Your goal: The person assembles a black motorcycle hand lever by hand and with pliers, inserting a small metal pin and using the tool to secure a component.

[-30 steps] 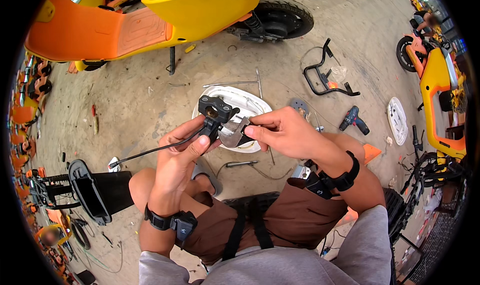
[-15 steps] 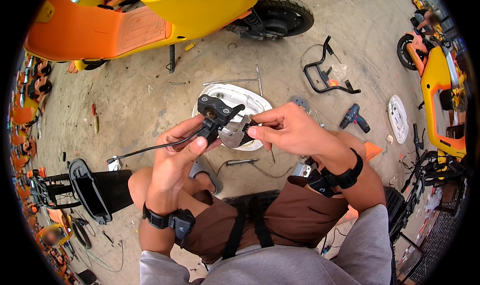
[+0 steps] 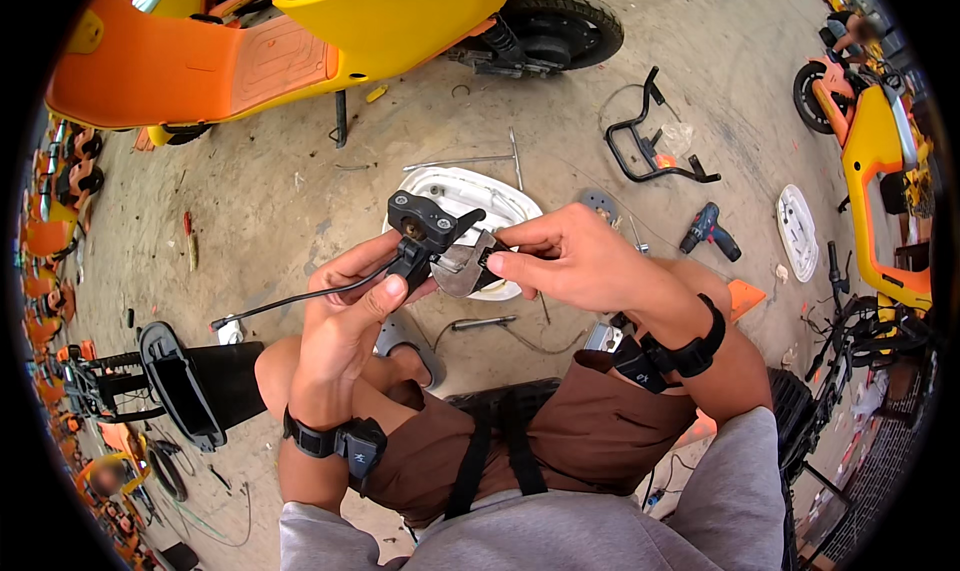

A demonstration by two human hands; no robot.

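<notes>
In front of me, my left hand (image 3: 350,306) is closed around a black brake lever bracket (image 3: 428,221) with two bolts on its clamp. A thin black cable (image 3: 300,296) runs from it toward the left. My right hand (image 3: 575,261) pinches a silver adjustable wrench (image 3: 456,274) by its head, thumb and fingers near the adjusting screw. The wrench's jaws are up against the bracket's lower right side; the exact contact is partly hidden. Beneath both hands a white plastic shell (image 3: 522,207) lies on the floor.
A yellow and orange scooter (image 3: 400,21) stands ahead. To the right are a black tubular frame (image 3: 630,151), a cordless drill (image 3: 710,233) and another white shell (image 3: 796,233). A T-handle wrench (image 3: 516,161) lies beyond the shell, and a black scooter part (image 3: 190,381) at left.
Both hands, with the bracket and the wrench, have shifted slightly left in view. The grips look the same, and the wrench stays against the bracket.
</notes>
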